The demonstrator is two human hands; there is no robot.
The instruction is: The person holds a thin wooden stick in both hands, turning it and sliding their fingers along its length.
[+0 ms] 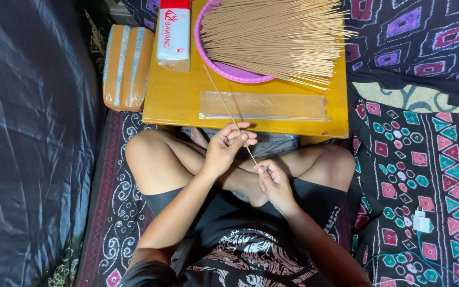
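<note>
I see left hand [228, 144] and right hand [272, 178] each pinching one thin stick [229, 114]; its near tip is hidden in the right fingers.

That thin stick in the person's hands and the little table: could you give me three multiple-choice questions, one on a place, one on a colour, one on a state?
1. Where is the pile of sticks?
A. in the basin on the table
B. on the floor mat
C. on the person's lap

2. What colour is the basin?
A. green
B. pink
C. white

3. How is the single stick held?
A. lying loose on the table
B. by one hand only
C. pinched by both hands

Answers:
1 A, the sticks fan out over the basin on the yellow table.
2 B, its rim is pink.
3 C, the left hand and right hand both grip it.
</note>
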